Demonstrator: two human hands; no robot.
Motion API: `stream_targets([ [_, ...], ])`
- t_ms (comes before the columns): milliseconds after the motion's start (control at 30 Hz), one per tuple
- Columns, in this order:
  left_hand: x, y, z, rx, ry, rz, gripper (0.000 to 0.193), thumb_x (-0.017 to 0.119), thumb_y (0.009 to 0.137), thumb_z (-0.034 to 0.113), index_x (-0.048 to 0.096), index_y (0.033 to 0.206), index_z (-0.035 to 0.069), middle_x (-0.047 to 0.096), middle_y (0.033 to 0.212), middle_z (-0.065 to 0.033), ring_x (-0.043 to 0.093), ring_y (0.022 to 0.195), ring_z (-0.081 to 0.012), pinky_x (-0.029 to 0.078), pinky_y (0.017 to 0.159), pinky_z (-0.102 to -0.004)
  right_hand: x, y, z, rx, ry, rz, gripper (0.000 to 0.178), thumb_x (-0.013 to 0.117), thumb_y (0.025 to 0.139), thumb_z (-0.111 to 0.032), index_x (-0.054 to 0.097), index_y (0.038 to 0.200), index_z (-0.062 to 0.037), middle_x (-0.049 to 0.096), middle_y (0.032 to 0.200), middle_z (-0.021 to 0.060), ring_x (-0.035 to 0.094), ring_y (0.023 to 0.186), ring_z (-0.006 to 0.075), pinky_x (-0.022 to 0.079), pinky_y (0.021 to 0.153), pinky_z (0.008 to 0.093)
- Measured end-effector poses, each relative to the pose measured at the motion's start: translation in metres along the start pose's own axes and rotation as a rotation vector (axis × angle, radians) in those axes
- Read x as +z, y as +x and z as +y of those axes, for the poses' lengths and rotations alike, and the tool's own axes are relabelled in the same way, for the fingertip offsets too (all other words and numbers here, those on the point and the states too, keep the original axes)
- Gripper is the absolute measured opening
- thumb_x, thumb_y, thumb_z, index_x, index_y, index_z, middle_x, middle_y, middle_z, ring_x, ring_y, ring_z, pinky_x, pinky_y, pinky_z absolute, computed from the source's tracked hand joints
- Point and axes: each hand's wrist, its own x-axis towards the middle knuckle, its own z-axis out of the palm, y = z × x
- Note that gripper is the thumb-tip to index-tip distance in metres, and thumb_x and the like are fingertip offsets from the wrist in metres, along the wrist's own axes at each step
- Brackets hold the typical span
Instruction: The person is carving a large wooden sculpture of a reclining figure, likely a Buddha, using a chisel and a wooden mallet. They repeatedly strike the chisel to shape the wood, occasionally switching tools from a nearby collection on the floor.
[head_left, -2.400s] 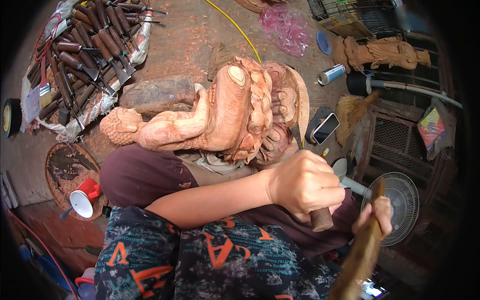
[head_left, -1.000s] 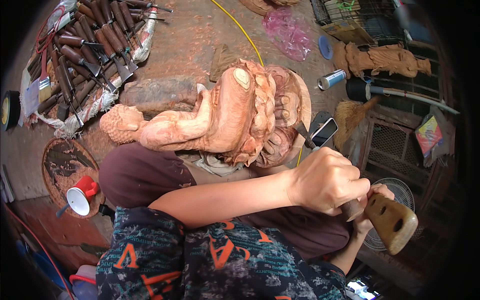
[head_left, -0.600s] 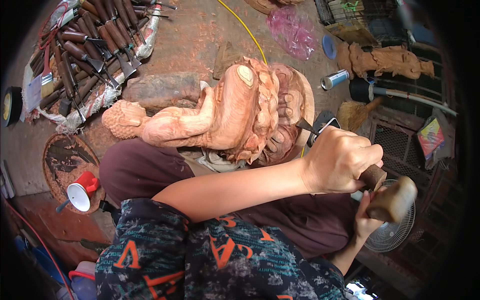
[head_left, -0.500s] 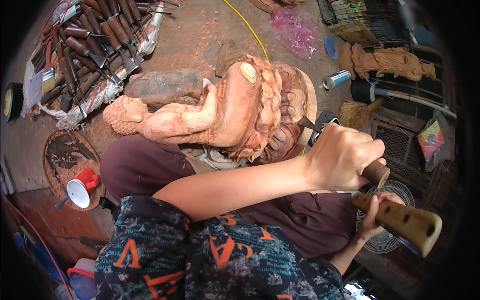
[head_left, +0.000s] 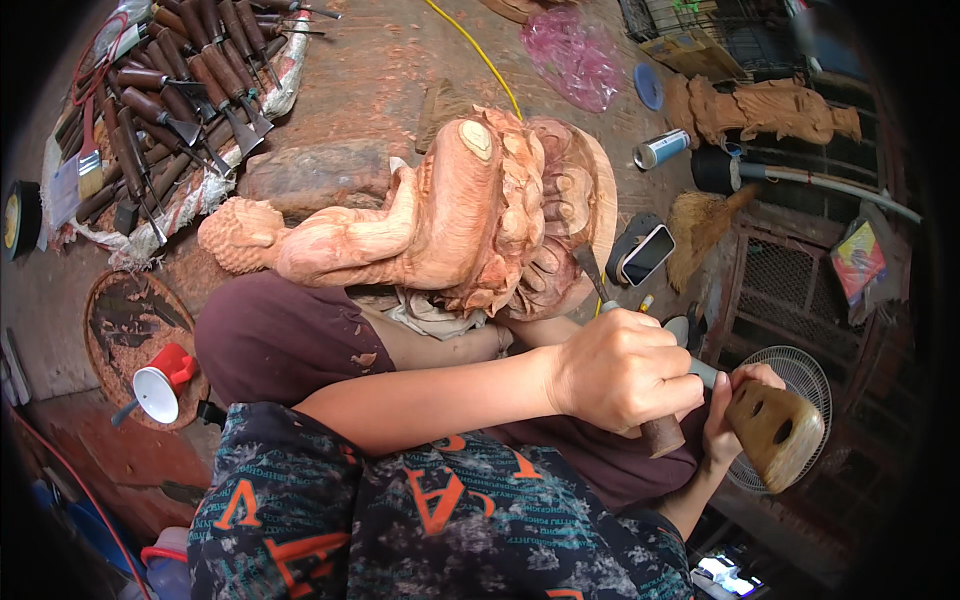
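A large pale wooden carving (head_left: pixel 450 220) lies across my lap, its scaly rounded end toward the right. My left hand (head_left: pixel 620 370) reaches across and is closed around a chisel (head_left: pixel 588 270). The chisel's blade tip rests against the carving's lower right edge, and its dark handle sticks out below my fist. Just to the right, my right hand (head_left: pixel 722 425) grips a wooden mallet (head_left: pixel 775 430), whose head is close to the chisel handle's end.
Several chisels (head_left: pixel 170 90) lie on a cloth at the top left. A red and white funnel (head_left: pixel 160 385) sits by a round tray (head_left: pixel 130 330) of wood chips. A phone (head_left: pixel 645 255), hand brush (head_left: pixel 700 220), spray can (head_left: pixel 660 148) and fan (head_left: pixel 800 380) stand at the right.
The mallet swung down from its raised position, struck near the chisel handle, dropped back and now is close to the handle again. My left hand stayed on the chisel at the carving.
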Motion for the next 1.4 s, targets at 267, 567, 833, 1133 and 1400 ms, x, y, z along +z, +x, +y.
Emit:
stream_targets([
  [267, -0.013, 0.003, -0.005, -0.051, -0.056, -0.065, 0.023, 0.067, 0.067, 0.020, 0.047, 0.062, 0.010, 0.048, 0.056, -0.0025, 0.053, 0.050, -0.0218, 0.041, 0.044, -0.0333, 0.004, 0.003, -0.001, -0.195, 0.272, 0.084, 0.034, 0.053, 0.079, 0.011, 0.038, 0.107, -0.0026, 0.046, 0.078, 0.0090, 0.044, 0.068, 0.0181, 0.040, 0.065, 0.0342],
  [567, -0.027, -0.001, -0.017, 0.003, -0.163, -0.109, 0.026, 0.068, 0.067, 0.018, 0.045, 0.059, 0.009, 0.044, 0.054, -0.0031, 0.051, 0.046, -0.0222, 0.040, 0.042, -0.0341, 0.014, 0.007, 0.011, -0.418, 0.198, 0.227, 0.030, 0.061, 0.076, 0.006, 0.043, 0.097, -0.0021, 0.046, 0.063, 0.0094, 0.043, 0.051, 0.0204, 0.038, 0.049, 0.0355],
  [833, -0.028, -0.002, -0.022, 0.031, -0.118, -0.141, 0.026, 0.069, 0.066, 0.019, 0.045, 0.060, 0.010, 0.043, 0.055, -0.0033, 0.050, 0.047, -0.0226, 0.040, 0.042, -0.0354, 0.008, 0.009, 0.001, -0.332, -0.037, 0.054, 0.021, 0.067, 0.076, 0.003, 0.052, 0.089, -0.0001, 0.051, 0.065, 0.0118, 0.050, 0.053, 0.0263, 0.041, 0.050, 0.0357],
  [1133, -0.036, -0.006, -0.018, 0.019, -0.061, -0.150, 0.029, 0.068, 0.070, 0.014, 0.042, 0.059, 0.008, 0.036, 0.057, -0.0054, 0.043, 0.049, -0.0239, 0.034, 0.046, -0.0356, 0.006, 0.007, -0.007, -0.314, -0.026, 0.054, 0.018, 0.066, 0.074, 0.002, 0.054, 0.087, -0.0012, 0.050, 0.064, 0.0113, 0.050, 0.054, 0.0271, 0.039, 0.051, 0.0361],
  [1400, -0.022, -0.024, -0.003, 0.105, 0.114, -0.060, 0.030, 0.071, 0.068, 0.011, 0.044, 0.056, 0.009, 0.035, 0.056, -0.0009, 0.040, 0.046, -0.0166, 0.028, 0.042, -0.0302, 0.003, 0.010, -0.014, -0.361, -0.069, 0.030, 0.021, 0.066, 0.072, 0.005, 0.054, 0.088, -0.0002, 0.050, 0.063, 0.0110, 0.049, 0.053, 0.0265, 0.039, 0.050, 0.0356],
])
